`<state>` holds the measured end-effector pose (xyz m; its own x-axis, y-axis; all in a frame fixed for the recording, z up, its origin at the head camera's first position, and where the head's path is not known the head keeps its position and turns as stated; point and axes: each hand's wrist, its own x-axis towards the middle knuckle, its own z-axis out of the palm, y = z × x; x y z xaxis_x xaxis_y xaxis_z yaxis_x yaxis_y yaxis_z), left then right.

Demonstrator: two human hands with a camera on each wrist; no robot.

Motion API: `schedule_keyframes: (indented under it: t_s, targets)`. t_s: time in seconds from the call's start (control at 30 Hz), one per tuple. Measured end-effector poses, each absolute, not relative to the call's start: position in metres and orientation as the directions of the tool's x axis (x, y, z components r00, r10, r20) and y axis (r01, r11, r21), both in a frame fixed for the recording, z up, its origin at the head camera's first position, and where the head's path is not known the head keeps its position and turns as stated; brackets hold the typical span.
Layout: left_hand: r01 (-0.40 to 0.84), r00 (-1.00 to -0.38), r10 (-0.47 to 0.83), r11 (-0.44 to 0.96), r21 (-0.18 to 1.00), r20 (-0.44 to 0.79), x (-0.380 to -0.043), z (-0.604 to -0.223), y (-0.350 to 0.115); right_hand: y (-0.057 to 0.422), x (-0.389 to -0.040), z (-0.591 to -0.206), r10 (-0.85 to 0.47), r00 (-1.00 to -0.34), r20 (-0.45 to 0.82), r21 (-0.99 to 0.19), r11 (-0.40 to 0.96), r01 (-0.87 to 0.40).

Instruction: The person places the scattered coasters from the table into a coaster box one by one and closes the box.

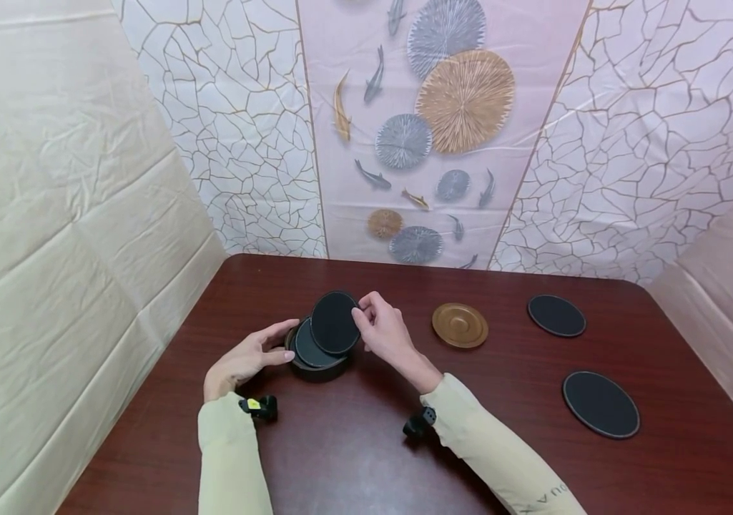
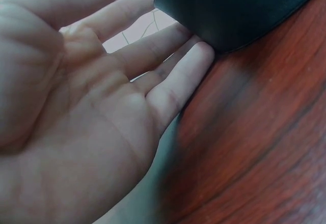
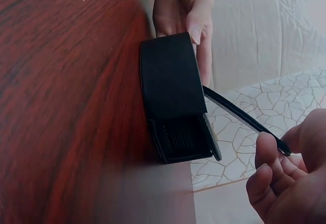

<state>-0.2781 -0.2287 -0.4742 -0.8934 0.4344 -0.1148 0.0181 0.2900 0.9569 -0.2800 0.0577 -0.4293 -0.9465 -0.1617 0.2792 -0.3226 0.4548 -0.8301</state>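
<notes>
A round black coaster point(image 1: 334, 322) is pinched at its right edge between the thumb and fingers of my right hand point(image 1: 388, 332). It tilts over a low round black coaster holder point(image 1: 317, 373), its far edge raised. Inside the holder, another coaster point(image 1: 310, 349) shows its grey-green face near the rim. My left hand point(image 1: 247, 361) grips the holder's left side, thumb at the near rim and fingers round the far side. In the right wrist view, the holder's wall point(image 3: 170, 76) has a square notch, and the pinched coaster point(image 3: 239, 114) slants up from the rim.
A brown round dish point(image 1: 460, 325) with a ringed centre lies right of my right hand. Farther right, two black coasters lie flat, one toward the back point(image 1: 556, 315) and one nearer point(image 1: 601, 404). The dark wooden table point(image 1: 353, 443) ends at a patterned cloth behind.
</notes>
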Motion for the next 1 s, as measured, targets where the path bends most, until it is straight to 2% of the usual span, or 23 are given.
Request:
schedule_keyframes:
  t_s: [0.4, 1.0]
  targets:
    - [0.021, -0.891, 0.439, 0.289, 0.957, -0.112, -0.279, -0.475, -0.228, 0.05, -0.282, -0.432, -0.189, -0.963, 0.191, -0.859, 0.443, -0.257]
    - [0.004, -0.89, 0.441, 0.258, 0.966, -0.114, -0.279, -0.476, -0.227, 0.038, -0.282, -0.437, -0.27, -0.952, 0.142, -0.816, 0.512, -0.267]
